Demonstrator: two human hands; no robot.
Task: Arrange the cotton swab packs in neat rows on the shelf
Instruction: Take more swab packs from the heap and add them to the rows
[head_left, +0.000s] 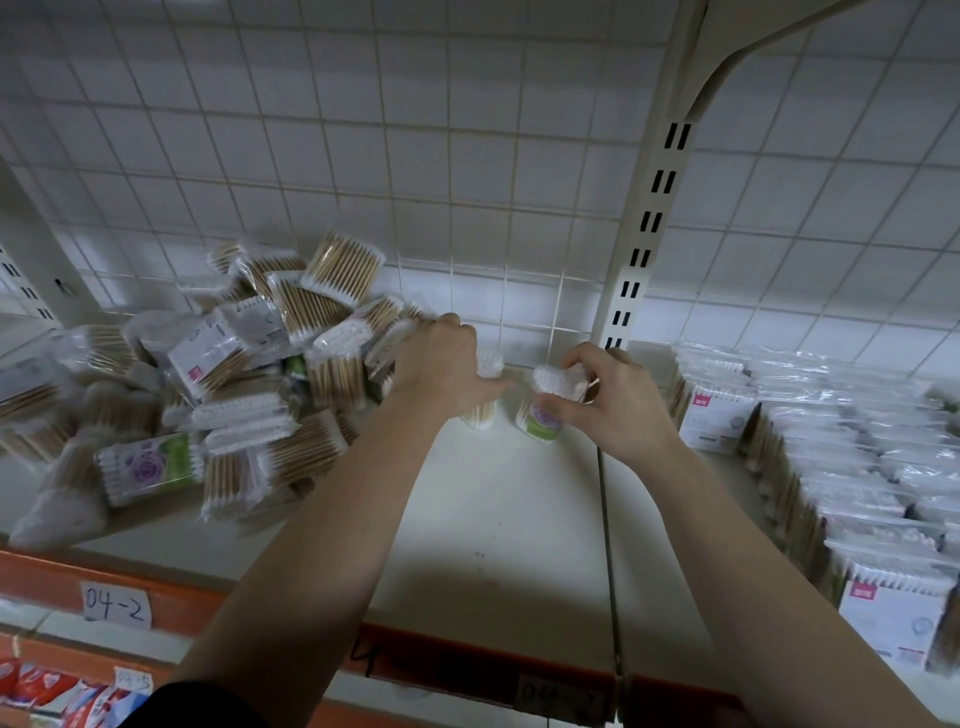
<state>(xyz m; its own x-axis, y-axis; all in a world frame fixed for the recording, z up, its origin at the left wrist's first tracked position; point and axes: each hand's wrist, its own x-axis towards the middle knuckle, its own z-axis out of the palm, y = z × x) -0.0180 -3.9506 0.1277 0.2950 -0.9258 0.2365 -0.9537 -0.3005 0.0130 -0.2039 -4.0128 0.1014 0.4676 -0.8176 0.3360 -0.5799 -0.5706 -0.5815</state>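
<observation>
Cotton swab pack (543, 415): our right hand (618, 402) pinches it upright; our left hand (441, 369) covers a second pack (479, 415), grip unclear.

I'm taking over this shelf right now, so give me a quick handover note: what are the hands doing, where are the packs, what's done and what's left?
Left hand: lies over a second upright pack at the back of the shelf; its grip is hidden.
Right hand: pinches the green-label pack, upright beside it.
Done: only these two stand on the middle shelf; neat rows fill the right bay.
Left: the loose heap on the left needs arranging into rows.
</observation>
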